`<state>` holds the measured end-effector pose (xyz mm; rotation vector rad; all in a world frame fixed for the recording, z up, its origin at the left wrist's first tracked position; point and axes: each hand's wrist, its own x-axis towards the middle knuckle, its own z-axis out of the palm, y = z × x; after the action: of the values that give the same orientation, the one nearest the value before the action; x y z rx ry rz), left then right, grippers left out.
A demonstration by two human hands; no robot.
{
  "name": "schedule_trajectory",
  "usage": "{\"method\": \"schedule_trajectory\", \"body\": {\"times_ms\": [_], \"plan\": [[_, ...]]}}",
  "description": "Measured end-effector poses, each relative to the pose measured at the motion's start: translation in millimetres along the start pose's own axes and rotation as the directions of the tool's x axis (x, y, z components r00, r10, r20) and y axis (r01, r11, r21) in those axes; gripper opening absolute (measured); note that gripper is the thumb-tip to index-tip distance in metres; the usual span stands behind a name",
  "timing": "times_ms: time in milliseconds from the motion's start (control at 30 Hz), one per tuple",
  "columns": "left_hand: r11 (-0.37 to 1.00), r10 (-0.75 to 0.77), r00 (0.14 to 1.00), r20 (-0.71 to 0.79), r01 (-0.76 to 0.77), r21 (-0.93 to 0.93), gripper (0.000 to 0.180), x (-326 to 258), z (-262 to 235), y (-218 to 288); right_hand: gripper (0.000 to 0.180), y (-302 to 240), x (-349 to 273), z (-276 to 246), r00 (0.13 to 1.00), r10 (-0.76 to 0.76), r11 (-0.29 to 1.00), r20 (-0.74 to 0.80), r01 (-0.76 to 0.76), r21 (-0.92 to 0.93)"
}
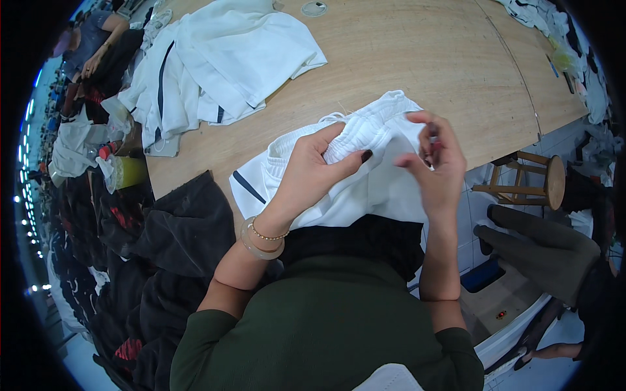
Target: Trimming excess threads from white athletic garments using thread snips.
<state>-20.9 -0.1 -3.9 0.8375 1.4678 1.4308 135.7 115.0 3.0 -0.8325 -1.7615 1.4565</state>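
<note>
White shorts (391, 179) with a gathered elastic waistband, a white drawstring and a dark side stripe lie over the table's near edge, partly in my lap. Closed on the bunched waistband, my left hand (319, 166) has its thumb on top of the cloth. My right hand (440, 159) is raised over the right side of the shorts, thumb and index finger apart. Its other fingers curl around a small dark and red thing, too blurred to name. The palm side of the left hand's grip is hidden.
More white garments (228, 58) with dark stripes lie at the table's (404, 45) far left. Black garments (176, 228) heap at my left, near a yellow-green container (130, 173). A wooden stool (554, 182) stands at right. Other people are at both sides.
</note>
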Motion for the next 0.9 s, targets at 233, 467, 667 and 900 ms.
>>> {"method": "schedule_trajectory", "body": {"times_ms": [233,467,667,900], "plan": [[0.997,-0.016,1.000,-0.024,0.018,0.072,0.024,0.8,-0.3,-10.1,0.011,8.2,5.2,30.1,0.983,-0.181,0.974,0.023,0.182,-0.137],[0.995,-0.013,1.000,0.011,0.012,0.101,0.022,2.5,-4.6,-12.8,0.011,28.4,23.6,-12.8,0.926,0.015,0.995,-0.377,0.024,0.099],[0.996,-0.072,0.997,0.002,0.072,0.054,0.022,1.4,-4.7,-2.7,0.016,30.2,41.6,-58.8,0.864,-0.151,0.909,-0.481,-0.070,-0.412],[0.988,-0.134,0.991,0.019,0.136,-0.076,0.022,0.2,0.6,4.2,0.021,-8.0,8.1,-24.8,0.992,-0.116,0.989,-0.038,0.112,-0.098]]}}
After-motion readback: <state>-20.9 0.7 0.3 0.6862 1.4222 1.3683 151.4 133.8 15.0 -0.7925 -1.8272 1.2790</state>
